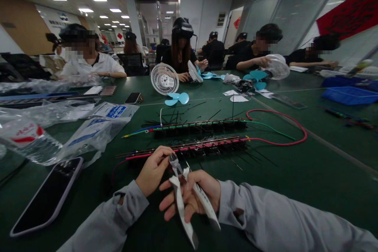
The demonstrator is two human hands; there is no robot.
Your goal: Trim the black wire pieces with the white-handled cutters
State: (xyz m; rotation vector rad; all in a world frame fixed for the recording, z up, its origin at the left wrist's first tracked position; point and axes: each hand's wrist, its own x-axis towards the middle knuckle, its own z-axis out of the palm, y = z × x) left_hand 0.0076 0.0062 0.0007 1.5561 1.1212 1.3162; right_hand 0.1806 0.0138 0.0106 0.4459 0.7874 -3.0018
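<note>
My right hand (191, 195) grips a pair of white-handled cutting pliers (184, 201), jaws pointing up and away from me. My left hand (153, 169) pinches at the jaw tips, fingers closed on something too small to make out. Just beyond both hands lies a long wire bundle with pink clips (189, 149) and a red cable (280, 126) looping off its right end. A second bundle with green and blue wires (195, 126) lies parallel behind it. Several black cable ties are scattered around them.
A phone (47, 197) lies face up at the near left, beside crumpled clear plastic bags (88, 134). A white fan (164, 79) with loose blue blades (177, 98) stands mid-table. Blue trays (350, 95) sit far right. Several people work along the table's far side.
</note>
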